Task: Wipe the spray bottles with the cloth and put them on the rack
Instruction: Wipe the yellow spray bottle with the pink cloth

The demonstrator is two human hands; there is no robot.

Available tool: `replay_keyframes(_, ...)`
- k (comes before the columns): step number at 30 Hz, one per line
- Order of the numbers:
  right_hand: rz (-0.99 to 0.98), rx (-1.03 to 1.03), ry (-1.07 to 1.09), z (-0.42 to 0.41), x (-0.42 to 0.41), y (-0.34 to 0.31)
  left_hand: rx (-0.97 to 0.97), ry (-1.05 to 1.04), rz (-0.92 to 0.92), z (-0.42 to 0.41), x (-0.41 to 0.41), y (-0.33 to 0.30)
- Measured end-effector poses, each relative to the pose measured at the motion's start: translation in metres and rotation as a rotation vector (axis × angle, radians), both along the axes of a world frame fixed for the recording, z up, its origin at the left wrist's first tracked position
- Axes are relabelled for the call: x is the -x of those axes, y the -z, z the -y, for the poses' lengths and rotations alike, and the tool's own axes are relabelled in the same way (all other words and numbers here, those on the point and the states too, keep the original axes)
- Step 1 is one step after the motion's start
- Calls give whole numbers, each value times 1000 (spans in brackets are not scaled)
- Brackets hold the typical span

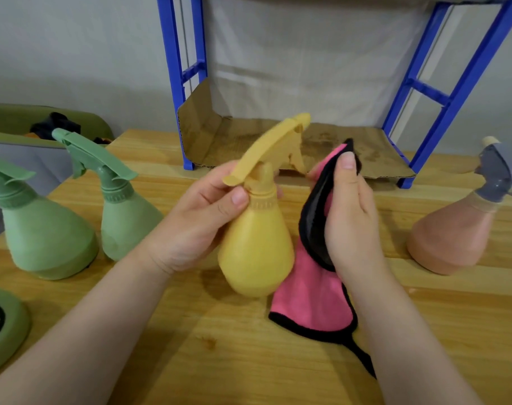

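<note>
Gripping the yellow bottle point(256, 247) by its neck, the left hand point(196, 217) is reaching in from the lower left with the forearm angled up across the table point(190, 346) — the thumb is pressing on the collar just under the trigger head, and the other fingers are wrapping round the far side. The bottle is hanging tilted above the wood, its nozzle pointing up and to the right toward the rack point(442, 92).

The right hand point(351, 226) is coming in from the lower right, wrist bent and palm turned left toward the bottle. It is closing on the cloth point(313, 299), pink with a black edge — the thumb is lying along the fold on top, while the loose end is drooping down beside the bottle onto the table.

Two green bottles point(44, 229) point(126, 220) are standing upright at the left, close together. A peach bottle point(450, 238) with a grey head is standing well apart at the right. The blue rack is sitting behind, its bottom shelf lined with cardboard point(249, 138).
</note>
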State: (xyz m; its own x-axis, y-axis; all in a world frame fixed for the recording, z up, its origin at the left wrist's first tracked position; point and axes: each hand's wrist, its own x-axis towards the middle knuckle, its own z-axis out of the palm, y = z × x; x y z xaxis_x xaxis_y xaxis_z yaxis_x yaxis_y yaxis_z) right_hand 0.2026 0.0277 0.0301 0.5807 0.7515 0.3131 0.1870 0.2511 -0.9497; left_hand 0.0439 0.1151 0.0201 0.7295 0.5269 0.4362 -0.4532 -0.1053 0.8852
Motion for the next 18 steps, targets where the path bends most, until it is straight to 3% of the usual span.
replay_keyframes(3,-132,26,2,-3,-5,-2,-112,-211,3,0,-2,-1)
replay_keyframes(5,-166,-3,-62,-2,-9,0,-312,-373,-66,0,-6,2)
replay_keyframes(9,-299,-250,-154,-2,-8,-3,-690,-587,-245,-1,-10,11)
replay_keyframes(13,-291,-488,-291,6,0,-12,-779,-653,-276,1,-9,9)
replay_keyframes(18,-335,-539,-405,12,-4,-18,-923,-724,-342,7,-10,8)
